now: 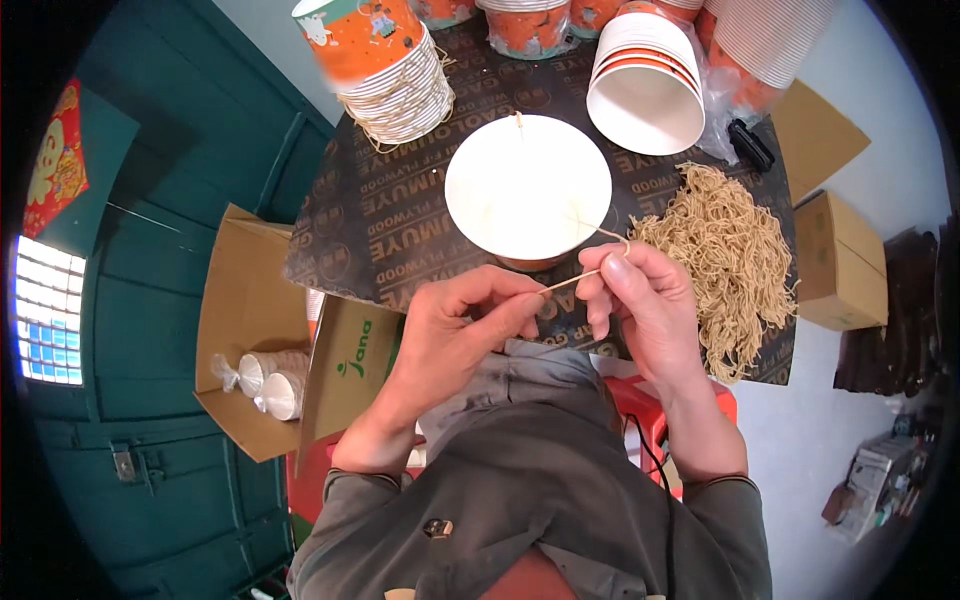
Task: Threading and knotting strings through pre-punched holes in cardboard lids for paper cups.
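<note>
A white paper bucket stands mouth up on the dark printed board of the table, in front of me. A thin tan cord runs from the bucket's near right wall to my hands; a short bit of similar cord shows at its far rim. My left hand pinches the cord's left part between thumb and fingertips. My right hand pinches it too, just off the near right of the rim, with a small bend standing above the fingers. Beside that hand lies a loose pile of tan cords.
A tall stack of orange-and-white buckets with cords stands at the far left. Nested white buckets lie tilted at the back right, near a black object. An open cardboard box holding bagged buckets stands left of the table.
</note>
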{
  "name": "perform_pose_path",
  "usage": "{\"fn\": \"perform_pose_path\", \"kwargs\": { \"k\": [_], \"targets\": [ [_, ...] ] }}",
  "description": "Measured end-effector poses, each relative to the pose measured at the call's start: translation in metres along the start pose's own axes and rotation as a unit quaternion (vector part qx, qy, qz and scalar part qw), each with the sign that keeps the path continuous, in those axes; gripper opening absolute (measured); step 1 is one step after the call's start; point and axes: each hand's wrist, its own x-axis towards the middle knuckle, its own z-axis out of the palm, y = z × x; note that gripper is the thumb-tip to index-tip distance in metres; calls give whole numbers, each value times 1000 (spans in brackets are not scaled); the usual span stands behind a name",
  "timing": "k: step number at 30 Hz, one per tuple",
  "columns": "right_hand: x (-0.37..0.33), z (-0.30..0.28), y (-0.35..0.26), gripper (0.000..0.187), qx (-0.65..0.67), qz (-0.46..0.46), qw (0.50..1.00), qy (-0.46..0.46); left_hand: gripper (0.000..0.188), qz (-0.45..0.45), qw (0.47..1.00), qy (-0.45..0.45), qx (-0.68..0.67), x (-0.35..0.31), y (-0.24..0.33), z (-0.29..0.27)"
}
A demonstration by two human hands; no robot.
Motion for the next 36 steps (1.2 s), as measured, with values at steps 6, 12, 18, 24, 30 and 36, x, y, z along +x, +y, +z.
{"fn": "perform_pose_path", "kwargs": {
  "k": [6,12,18,24,30,36],
  "targets": [
    [-3,-11,-3,26,-115,-36,990,68,11,37,999,21,17,2,-10,5],
    [-9,-19,-2,33,-422,-257,850,181,12,48,993,12,110,11,-8,18],
    [-7,-12,4,45,-547,-340,760,-82,13,82,991,0,107,13,-7,22],
    [-3,-21,7,26,-518,-364,771,-67,11,80,991,-25,104,10,-3,17],
    [-1,-18,0,26,-521,-351,777,-50,12,40,998,-28,37,8,-7,13],
    [1,-19,4,20,-470,-339,810,-93,11,29,998,-56,28,9,-8,9]
  ]
}}
